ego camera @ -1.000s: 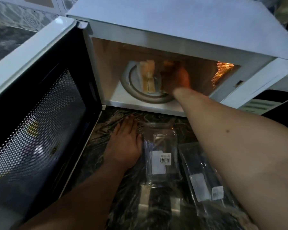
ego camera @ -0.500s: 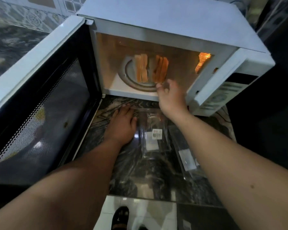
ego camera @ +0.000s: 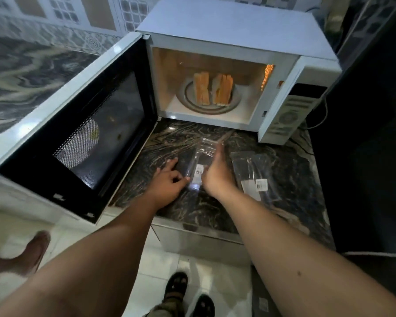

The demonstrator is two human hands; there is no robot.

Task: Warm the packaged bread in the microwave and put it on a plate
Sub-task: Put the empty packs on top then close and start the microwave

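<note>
- Marbled dark stone forms the counter (ego camera: pixel 290 179), on which everything is set.
- White microwave (ego camera: pixel 233 26) is seen at the back, lit inside, its door (ego camera: pixel 96 133) swung wide to the left.
- Bread slices (ego camera: pixel 213 91) are stood on edge in two groups on the round turntable (ego camera: pixel 236 100) inside the cavity.
- Two clear plastic packages are laid in front of the microwave: the nearer wrapper (ego camera: pixel 200 165) lies between the hands, the second wrapper (ego camera: pixel 252 175) just to its right.
- Left hand (ego camera: pixel 167 181) is placed at the nearer wrapper's left edge, fingers partly curled; whether the edge is pinched cannot be told.
- Right hand (ego camera: pixel 215 172) is set at that wrapper's right side, thumb raised; its fingers are hidden.
</note>
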